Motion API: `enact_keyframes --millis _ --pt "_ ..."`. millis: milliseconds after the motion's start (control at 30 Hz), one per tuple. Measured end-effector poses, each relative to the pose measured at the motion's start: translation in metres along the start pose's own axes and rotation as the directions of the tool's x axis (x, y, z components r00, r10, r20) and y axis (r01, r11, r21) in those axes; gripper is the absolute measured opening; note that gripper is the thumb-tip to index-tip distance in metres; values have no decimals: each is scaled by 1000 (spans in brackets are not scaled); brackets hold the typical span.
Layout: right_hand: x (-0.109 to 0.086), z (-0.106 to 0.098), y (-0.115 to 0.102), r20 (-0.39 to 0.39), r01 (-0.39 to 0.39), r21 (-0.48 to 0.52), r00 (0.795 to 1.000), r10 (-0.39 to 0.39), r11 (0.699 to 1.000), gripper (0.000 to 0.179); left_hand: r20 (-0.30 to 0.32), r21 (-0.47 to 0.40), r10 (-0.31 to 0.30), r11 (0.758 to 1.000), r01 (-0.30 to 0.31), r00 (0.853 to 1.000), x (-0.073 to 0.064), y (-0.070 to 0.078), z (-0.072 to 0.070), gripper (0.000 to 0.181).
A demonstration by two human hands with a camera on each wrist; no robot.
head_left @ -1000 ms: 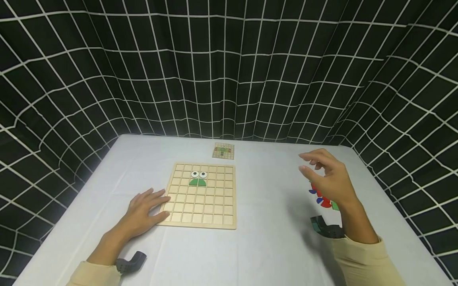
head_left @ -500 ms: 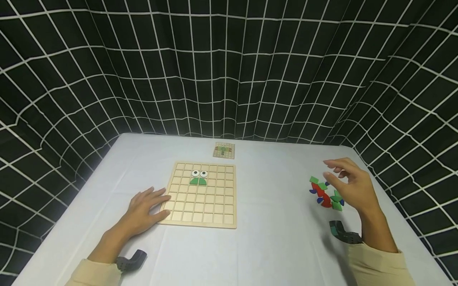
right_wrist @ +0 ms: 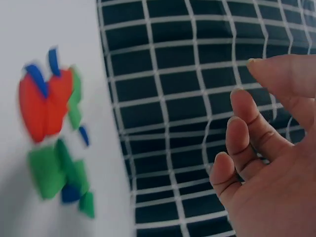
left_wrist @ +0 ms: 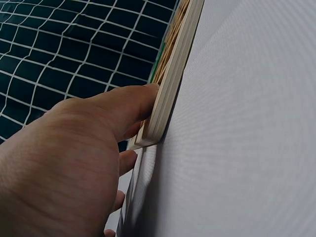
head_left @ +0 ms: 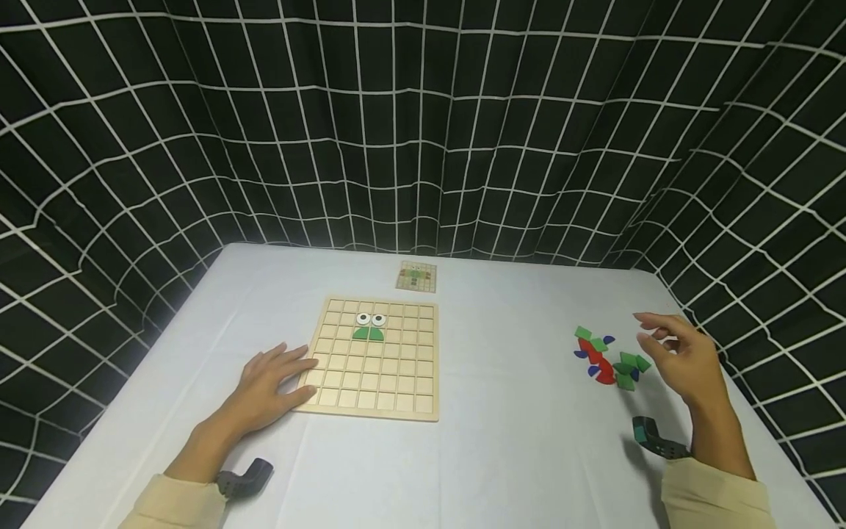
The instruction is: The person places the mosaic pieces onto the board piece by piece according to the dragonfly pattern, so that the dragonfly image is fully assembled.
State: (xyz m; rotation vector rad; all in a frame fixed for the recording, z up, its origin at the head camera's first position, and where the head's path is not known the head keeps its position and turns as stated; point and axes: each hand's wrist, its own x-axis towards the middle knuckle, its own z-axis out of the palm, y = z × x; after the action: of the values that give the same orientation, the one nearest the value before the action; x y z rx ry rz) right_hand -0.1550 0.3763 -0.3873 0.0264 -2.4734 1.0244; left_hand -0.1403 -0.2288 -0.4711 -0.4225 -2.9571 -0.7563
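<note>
A wooden grid board [head_left: 396, 382] lies on the white table, left of the middle. Two round eye pieces [head_left: 371, 319] sit side by side in its upper cells, with two green quarter-round pieces [head_left: 368, 334] directly below them. My left hand [head_left: 267, 389] rests on the board's left edge, fingers relaxed; in the left wrist view the thumb [left_wrist: 133, 101] touches the board's rim. My right hand [head_left: 687, 360] hovers right of a loose pile of red pieces [head_left: 603, 371], green pieces [head_left: 626, 360] and blue pieces [head_left: 609, 339]. Its fingers are loosely bent and hold nothing.
A small pattern card [head_left: 416, 277] lies behind the board; it shows a gridded figure with eyes. Black curtain with a white grid [head_left: 423, 147] surrounds the table [head_left: 502, 455] at the back and sides. Wrist devices [head_left: 246, 479] sit below both hands.
My right hand has moved right and towards me, off the pile, so the loose coloured pieces now show fully. The left hand and the board stay where they were.
</note>
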Motion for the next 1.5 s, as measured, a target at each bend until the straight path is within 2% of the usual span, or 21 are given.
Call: enact_keyframes --millis 133,200,400,533,733,900,1033,1167,1333,1400,1500 --pt "-5 -4 24 -6 -95 -31 995 95 995 28 9 1 -5 1000 5 1000 1 3 0 50" --pt "-8 -4 37 -13 -141 -16 990 141 990 28 11 -4 -4 1000 4 1000 1 3 0 50" --pt "-13 1 69 -20 -186 -20 982 186 982 31 18 -9 -7 1000 7 1000 0 4 -3 50" --pt "-12 5 77 51 -206 -138 975 214 969 36 17 -13 -3 1000 4 1000 -1 2 -3 50" --pt "-7 11 81 205 -234 -257 935 289 938 45 11 -19 7 1000 -7 1000 -3 1 -4 50" --pt "-10 14 83 259 -245 -305 908 328 920 47 8 -26 19 999 -19 1000 -3 1 -5 49" --pt "-14 14 84 254 -231 -334 911 324 914 44 10 -34 24 999 -24 1000 -1 1 -4 49" --pt "-18 14 85 232 -239 -384 910 343 892 42 27 -35 15 999 -14 1000 -2 1 -1 50" --pt "-19 13 84 180 -231 -414 927 328 880 36 30 -27 14 1000 -14 999 -3 4 -5 51" --pt "-17 12 83 160 -262 -416 922 354 871 37 29 -24 16 1000 -16 999 -2 4 -7 51" --pt "-16 11 81 132 -349 -416 890 436 840 46 32 -19 17 1000 -16 999 -1 3 -6 51"
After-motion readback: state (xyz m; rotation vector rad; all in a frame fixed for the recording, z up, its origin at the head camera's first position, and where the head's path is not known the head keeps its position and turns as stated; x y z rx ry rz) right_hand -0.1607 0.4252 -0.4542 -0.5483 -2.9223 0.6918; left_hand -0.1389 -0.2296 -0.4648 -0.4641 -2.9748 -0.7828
